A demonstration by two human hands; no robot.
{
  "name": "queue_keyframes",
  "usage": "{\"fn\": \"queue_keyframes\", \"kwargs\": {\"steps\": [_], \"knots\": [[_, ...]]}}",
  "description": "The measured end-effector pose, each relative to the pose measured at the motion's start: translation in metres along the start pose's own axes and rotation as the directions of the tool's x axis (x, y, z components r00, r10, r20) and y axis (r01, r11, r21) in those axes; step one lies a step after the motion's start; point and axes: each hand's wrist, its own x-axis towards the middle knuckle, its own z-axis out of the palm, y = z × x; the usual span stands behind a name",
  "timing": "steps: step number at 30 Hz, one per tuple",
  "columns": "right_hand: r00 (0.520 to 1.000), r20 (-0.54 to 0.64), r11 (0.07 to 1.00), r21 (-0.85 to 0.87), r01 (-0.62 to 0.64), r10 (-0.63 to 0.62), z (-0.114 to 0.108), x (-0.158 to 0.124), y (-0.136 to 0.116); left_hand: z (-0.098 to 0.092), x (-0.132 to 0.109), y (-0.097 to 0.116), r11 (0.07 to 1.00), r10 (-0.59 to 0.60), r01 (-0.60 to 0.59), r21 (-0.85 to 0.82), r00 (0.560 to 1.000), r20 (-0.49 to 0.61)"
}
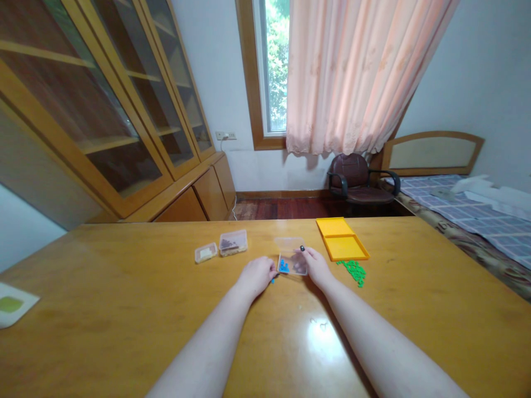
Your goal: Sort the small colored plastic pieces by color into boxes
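Clear box (pixel 293 271) on glossy wood table (pixel 186 331), long axis looks approx 9–3, lid (pixel 289 241) toward 12. R hand (pixel 314 265) grips its 3 o'clock side, fingers closed; L hand (pixel 258 275) at 9, fingers bunched, can't tell if pinching blue bit (pixel 272 281). Green bits (pixel 354 271) 3, yellow case (pixel 343 247) 2. Rm: window (pixel 277 66) 12, bed (pixel 440 188) 2.
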Motion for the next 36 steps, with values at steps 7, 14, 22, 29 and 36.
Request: {"fn": "queue_keyframes", "kwargs": {"steps": [7,14,22,29,36], "knots": [[1.000,-0.003,1.000,-0.002,-0.022,0.022,0.000,0.000,-0.001,-0.015,-0.002,-0.012,0.994,0.098,-0.095,0.043,0.993,-0.070],[1.000,-0.004,1.000,-0.014,-0.020,0.020,0.001,0.000,-0.001,-0.013,-0.003,-0.015,0.989,0.121,-0.119,0.093,0.992,-0.021],[1.000,-0.002,1.000,-0.011,-0.013,0.013,0.000,-0.001,-0.002,-0.005,0.000,-0.013,0.994,0.062,-0.064,0.083,0.998,0.032],[1.000,0.006,1.000,0.003,-0.028,0.028,0.001,-0.001,-0.001,-0.004,0.001,-0.014,0.998,0.032,-0.033,0.059,0.999,0.022],[1.000,0.005,1.000,0.013,-0.020,0.020,0.001,0.000,-0.001,-0.008,0.003,-0.003,0.991,0.027,-0.049,-0.126,0.986,-0.167]]}}
